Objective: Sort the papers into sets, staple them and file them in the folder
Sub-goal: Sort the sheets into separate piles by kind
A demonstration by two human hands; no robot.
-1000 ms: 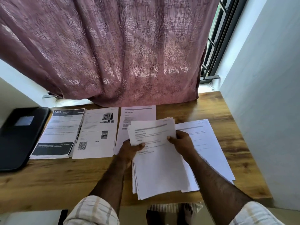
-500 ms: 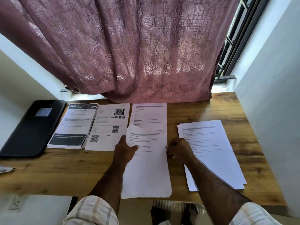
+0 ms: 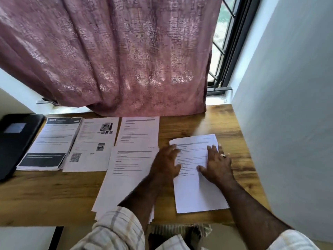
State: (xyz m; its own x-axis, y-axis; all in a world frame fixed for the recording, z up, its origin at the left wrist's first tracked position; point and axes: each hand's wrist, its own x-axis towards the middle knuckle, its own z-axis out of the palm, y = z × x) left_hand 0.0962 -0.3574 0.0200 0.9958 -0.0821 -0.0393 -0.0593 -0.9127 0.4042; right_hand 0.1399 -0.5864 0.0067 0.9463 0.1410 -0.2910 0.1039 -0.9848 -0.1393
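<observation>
Several white printed papers lie on the wooden table [image 3: 54, 195]. A right-hand stack [image 3: 196, 193] lies under both hands: my left hand [image 3: 166, 162] touches its left edge with spread fingers, and my right hand [image 3: 217, 164], wearing a ring, rests flat on its upper right part. A centre stack [image 3: 126, 177] sits beside my left forearm and hangs over the front edge. Behind it lies a single text sheet [image 3: 139, 131]. Further left are a sheet with photos and a QR code [image 3: 91, 145] and a dark-banded leaflet pile [image 3: 50, 143]. The black folder [image 3: 16, 139] lies shut at the far left.
A mauve curtain [image 3: 117, 56] hangs over the table's back edge. A barred window [image 3: 225, 42] and a white wall [image 3: 288, 114] close the right side. Bare wood shows at the front left and back right.
Both hands let go of the centre stack, which now lies on the table, and moved right onto the right-hand stack. The camera view shifted slightly.
</observation>
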